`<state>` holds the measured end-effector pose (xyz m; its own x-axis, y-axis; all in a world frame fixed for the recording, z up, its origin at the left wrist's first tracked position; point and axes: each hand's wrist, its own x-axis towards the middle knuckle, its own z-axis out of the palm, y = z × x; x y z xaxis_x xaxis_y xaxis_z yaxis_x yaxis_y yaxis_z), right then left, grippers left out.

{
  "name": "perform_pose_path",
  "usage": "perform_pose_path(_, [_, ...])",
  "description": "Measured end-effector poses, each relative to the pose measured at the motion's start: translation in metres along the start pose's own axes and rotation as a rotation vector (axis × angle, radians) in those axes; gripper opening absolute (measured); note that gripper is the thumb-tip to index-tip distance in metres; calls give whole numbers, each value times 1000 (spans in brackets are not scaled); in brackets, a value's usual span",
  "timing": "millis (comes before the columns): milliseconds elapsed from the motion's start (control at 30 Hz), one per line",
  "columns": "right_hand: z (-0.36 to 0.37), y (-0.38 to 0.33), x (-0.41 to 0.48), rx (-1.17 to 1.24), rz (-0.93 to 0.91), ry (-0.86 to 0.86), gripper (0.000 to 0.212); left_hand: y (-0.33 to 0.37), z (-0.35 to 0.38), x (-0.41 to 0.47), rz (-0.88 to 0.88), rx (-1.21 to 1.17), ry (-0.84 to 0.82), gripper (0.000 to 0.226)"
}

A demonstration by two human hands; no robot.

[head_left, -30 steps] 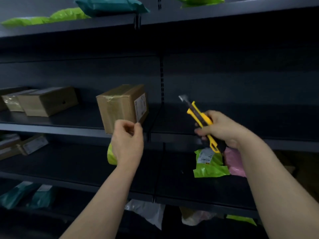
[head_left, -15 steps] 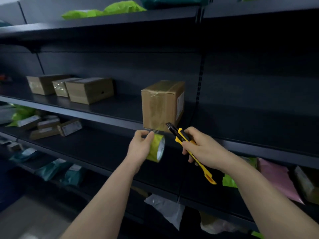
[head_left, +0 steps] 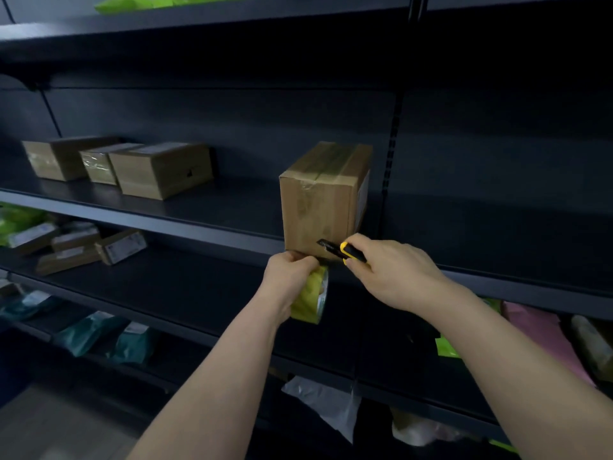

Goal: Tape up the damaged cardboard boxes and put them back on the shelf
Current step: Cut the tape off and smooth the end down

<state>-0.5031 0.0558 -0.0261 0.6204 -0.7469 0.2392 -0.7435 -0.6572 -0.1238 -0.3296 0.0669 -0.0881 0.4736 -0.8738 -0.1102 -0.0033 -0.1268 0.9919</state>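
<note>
1. Both hands have come up since half a second ago: my left hand (head_left: 292,277) now sits at the bottom front edge of the cardboard box (head_left: 318,207), and the utility knife (head_left: 338,250) lies across its lower face.
2. My left fingers curl round the yellow tape roll (head_left: 311,297); my right hand (head_left: 394,277) grips the knife's handle.
3. That box stands on the middle shelf (head_left: 166,222), with clear tape already over its top seam.
4. I judge that only cutting the strip is left here. Whether the three boxes (head_left: 159,171) further left need tape, I cannot tell.
</note>
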Motion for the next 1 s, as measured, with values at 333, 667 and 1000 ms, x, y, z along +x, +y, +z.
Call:
perform_pose_path(333, [-15,3,22,-125,115,-17,27,2,7,2,-80,-13,-95,9])
perform_pose_path(667, [-6,12,9,-260,-25,-51,24,-15,20,-11,52,-95,81,11])
perform_pose_path(1000, [6,10,15,-417,-127,63,21,-11,22,-11,101,33,124,10])
